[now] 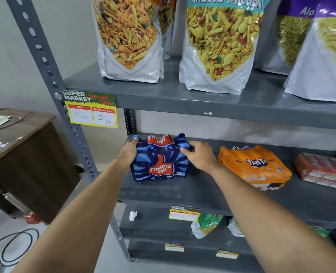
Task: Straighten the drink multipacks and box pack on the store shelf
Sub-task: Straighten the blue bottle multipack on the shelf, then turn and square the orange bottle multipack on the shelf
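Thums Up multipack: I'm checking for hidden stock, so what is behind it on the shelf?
Only bare shelf and wall show around the Thums Up multipack. Directly behind it is covered.

Two drink multipacks (160, 160) (254, 166), one box pack (324, 170), two hands (128, 152) (199, 155).

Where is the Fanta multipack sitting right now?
In the head view, the orange Fanta multipack lies on the middle shelf, right of centre, between the Thums Up multipack and the red box pack.
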`<act>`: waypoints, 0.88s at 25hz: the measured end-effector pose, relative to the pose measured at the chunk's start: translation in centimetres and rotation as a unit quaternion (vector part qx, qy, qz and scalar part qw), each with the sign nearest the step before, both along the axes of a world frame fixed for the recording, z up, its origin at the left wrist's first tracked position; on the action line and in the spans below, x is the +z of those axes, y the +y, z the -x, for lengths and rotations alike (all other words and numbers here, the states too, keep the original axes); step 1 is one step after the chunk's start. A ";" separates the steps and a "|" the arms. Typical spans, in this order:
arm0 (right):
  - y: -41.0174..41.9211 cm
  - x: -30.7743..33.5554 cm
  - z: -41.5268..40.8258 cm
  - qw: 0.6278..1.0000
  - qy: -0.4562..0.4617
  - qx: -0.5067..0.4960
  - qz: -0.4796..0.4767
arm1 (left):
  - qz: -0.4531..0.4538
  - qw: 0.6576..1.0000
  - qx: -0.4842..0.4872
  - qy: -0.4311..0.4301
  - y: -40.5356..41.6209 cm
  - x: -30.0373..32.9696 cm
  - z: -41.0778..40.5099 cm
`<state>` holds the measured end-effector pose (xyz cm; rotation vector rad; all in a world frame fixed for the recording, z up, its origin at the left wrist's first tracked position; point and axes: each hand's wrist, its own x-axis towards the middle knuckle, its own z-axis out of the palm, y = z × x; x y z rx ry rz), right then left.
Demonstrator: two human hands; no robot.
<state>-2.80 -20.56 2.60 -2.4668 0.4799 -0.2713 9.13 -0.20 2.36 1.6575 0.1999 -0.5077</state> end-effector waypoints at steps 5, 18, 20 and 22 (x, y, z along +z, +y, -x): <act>2.5 -0.4 4.0 0.999 0.008 -0.029 0.029 | -0.059 0.996 -0.034 -0.053 1.2 -1.8 0.1; -20.1 -1.7 13.7 0.967 0.139 -0.186 0.101 | -0.450 0.707 -0.261 -0.478 -17.1 1.7 12.8; -24.4 -3.5 15.4 0.964 0.175 -0.202 -0.021 | -0.370 0.817 -0.306 -0.319 -21.4 -0.8 14.5; -26.7 -4.7 16.3 0.946 0.120 -0.237 -0.183 | -0.246 0.905 -0.315 -0.144 -23.8 -2.7 15.7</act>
